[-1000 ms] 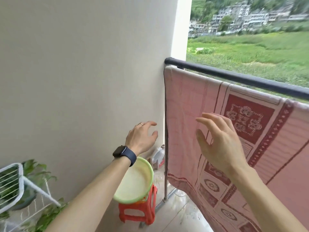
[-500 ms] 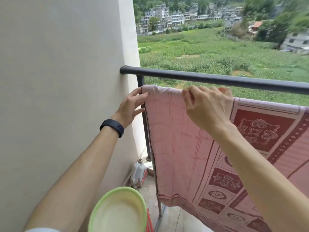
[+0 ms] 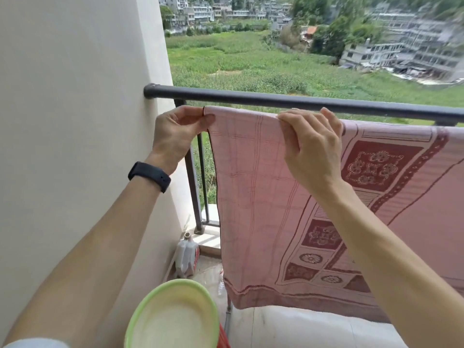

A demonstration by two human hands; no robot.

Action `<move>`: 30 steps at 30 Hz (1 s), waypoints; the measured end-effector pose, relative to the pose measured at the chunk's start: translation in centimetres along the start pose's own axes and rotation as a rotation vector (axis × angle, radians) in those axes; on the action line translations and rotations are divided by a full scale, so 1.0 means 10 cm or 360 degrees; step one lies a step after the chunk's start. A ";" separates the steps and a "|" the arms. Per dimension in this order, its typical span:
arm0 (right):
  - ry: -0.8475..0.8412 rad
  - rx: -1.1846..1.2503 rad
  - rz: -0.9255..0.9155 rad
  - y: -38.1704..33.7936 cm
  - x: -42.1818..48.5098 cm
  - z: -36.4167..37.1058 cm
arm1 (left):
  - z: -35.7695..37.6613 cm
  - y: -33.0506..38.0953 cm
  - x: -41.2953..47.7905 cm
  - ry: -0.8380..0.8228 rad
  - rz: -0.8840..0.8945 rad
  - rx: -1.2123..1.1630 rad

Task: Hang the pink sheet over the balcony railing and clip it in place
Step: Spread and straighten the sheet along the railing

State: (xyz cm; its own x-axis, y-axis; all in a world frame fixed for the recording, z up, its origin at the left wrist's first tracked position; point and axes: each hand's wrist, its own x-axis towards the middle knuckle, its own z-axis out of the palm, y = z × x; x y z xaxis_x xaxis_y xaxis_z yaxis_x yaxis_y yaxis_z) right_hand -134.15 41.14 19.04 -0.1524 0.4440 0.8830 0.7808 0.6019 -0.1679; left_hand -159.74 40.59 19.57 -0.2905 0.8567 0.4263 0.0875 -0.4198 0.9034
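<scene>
- Your left hand [image 3: 175, 136] pinches the sheet [image 3: 251, 197] at its left corner.
- Your right hand [image 3: 311, 149] pinches its top edge, just below the railing [image 3: 251, 99].

A pale green basin [image 3: 173, 317] is seen at the bottom edge beside a cream wall [image 3: 70, 96], a plastic jug [image 3: 187, 254] is stood on the wet floor [image 3: 208, 272] in the corner, and fields [image 3: 238, 64] and buildings [image 3: 401, 51] are spread beyond.
</scene>
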 end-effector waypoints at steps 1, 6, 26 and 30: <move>-0.0075 -0.0028 -0.0029 -0.03 -0.01 0.00 | -0.04 -0.03 -0.01 0.0005 -0.0003 0.0021; -0.0476 -0.0247 0.0136 -0.13 0.16 0.00 | -0.09 -0.22 0.02 -0.0307 -0.0333 0.0128; -0.0547 -0.0668 0.0297 0.61 0.28 -0.34 | 0.14 0.02 0.37 -0.0471 -0.0171 0.0347; -0.0476 -0.0791 0.0406 1.10 0.10 -0.62 | 0.10 -0.08 0.34 -0.0280 -0.0125 0.0246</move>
State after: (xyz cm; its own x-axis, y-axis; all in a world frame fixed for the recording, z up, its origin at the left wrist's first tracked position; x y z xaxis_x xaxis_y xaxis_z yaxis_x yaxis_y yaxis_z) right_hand -121.93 44.10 20.77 -0.0309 0.7423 0.6693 0.9921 0.1045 -0.0700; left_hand -159.82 44.12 20.32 -0.1332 0.9295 0.3439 0.2201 -0.3106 0.9247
